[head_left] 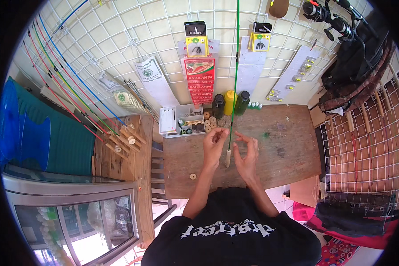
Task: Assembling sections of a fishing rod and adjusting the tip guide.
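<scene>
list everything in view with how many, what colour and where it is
green rod: 1, green with pale handle, centre, between the hands
tabletop: 1, brown, centre
tray: 1, white and grey, table's back left
large bottles: 3, one yellow, two dark, table's back
small bottles: several, white and green, right of large ones
rings: several, tan, beside tray; one nearer front
packets: several, red, back grid
hanging packs: 2, yellow and black, back grid
wire grids: 2, white, back and right
other rods: several, mixed colours, left and right
reels: at least 2, black, upper right
window: 1, grey-framed, lower left
shirt: 1, black, bottom centre
left hand: 1, bare, left of rod
right hand: 1, bare, right of rod
</scene>
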A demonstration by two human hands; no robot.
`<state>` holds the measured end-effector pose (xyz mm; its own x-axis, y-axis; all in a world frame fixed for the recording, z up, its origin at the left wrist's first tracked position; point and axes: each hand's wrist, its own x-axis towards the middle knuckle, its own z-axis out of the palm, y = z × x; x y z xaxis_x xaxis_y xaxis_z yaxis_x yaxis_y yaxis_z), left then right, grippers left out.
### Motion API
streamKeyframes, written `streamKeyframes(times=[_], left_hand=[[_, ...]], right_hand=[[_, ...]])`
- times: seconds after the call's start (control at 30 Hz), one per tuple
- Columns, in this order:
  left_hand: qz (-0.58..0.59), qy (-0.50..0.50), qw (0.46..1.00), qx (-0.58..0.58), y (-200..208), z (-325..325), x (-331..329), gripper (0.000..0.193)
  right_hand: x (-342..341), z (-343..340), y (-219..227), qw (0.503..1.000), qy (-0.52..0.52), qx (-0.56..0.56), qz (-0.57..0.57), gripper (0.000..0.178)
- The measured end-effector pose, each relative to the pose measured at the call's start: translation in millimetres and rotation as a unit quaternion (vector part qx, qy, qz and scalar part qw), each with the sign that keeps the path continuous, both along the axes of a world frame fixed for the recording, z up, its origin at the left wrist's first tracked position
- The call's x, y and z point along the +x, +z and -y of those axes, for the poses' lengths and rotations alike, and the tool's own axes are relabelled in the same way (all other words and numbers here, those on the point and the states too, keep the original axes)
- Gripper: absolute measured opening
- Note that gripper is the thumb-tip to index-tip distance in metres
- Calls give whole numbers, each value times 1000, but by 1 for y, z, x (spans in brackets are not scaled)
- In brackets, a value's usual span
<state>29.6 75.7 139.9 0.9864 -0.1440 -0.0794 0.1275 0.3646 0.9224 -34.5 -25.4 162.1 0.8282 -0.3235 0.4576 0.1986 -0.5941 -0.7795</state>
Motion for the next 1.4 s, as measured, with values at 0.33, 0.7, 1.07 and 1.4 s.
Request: streamKeyframes(times=[0.33,0.7,1.07,1.4], left_hand=[[78,55,992,82,0,5,3,15],[96,66,988,101,-1,6,7,15],[80,47,990,103,-2,1,10,15],[101,59,990,83,-3,5,10,14]], right_hand=[[7,7,0,997,-6,81,-3,22],[4,12,-9,995,-5,97,-23,23],[29,12,-2,983,84,152,-60,24],[32,12,-4,987,42,131,-85,15]])
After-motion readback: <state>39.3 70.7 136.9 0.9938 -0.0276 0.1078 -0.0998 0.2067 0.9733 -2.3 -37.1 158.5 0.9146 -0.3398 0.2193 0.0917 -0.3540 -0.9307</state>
